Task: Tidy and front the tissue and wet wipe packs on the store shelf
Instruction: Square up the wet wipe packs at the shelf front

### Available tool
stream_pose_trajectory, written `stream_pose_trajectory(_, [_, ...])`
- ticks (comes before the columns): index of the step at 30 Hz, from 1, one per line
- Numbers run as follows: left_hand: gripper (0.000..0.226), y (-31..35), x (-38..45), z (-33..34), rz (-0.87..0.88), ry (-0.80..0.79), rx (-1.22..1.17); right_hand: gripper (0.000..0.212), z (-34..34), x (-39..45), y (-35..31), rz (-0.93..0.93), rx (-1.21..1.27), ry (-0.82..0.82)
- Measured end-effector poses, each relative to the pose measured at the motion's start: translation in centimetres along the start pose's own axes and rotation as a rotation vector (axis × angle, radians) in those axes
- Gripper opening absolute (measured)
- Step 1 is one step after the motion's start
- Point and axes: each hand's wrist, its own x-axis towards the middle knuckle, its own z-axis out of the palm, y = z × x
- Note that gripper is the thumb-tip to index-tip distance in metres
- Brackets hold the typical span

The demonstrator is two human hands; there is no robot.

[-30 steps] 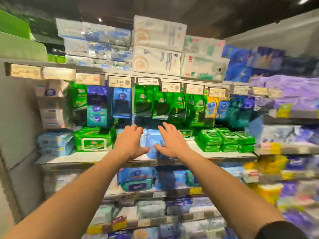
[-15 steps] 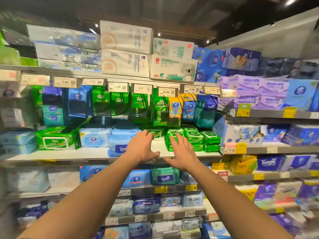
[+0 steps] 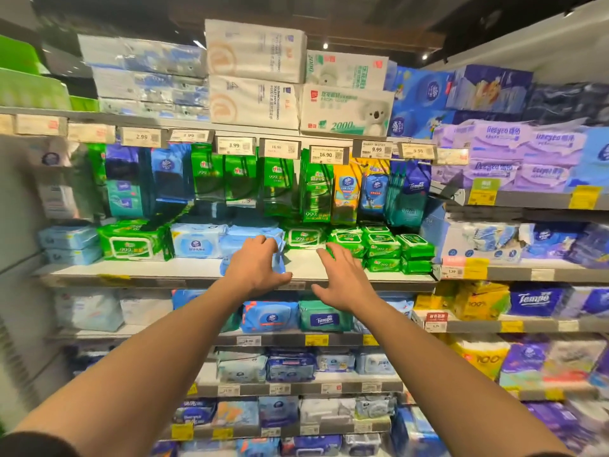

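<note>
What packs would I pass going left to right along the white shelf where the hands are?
Pale blue stacked packs → big green wipe pack → light blue wipe pack with round logo → blue pack under the left hand → green pack set further back → right hand → stacks of small green packs.

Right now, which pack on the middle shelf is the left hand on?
The light blue pack under the left hand, pulled to the shelf edge; the green packs sit further back, untouched.
</note>
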Motion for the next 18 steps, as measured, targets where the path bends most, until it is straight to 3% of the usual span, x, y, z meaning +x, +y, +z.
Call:
stream_pose_trajectory(6, [0.063,-0.6,-1.9,-2.5,-0.022,0.026,-0.101,0.078,-1.1,-0.6,-2.4,-0.031,0.000,0.037])
stream_pose_trajectory(14, [0.055,-2.8,-6.1,-6.3,-0.046,0.113,-0.378,0.077,-1.6,-2.4,-6.8,-0.020,0.033,0.069])
stream_pose_trajectory(18, [0.043,-3.9,-7.1,-9.0,-0.065,0.166,-0.574,0.074,-2.7,-2.3,-8.6,-0.047,0.066,0.169])
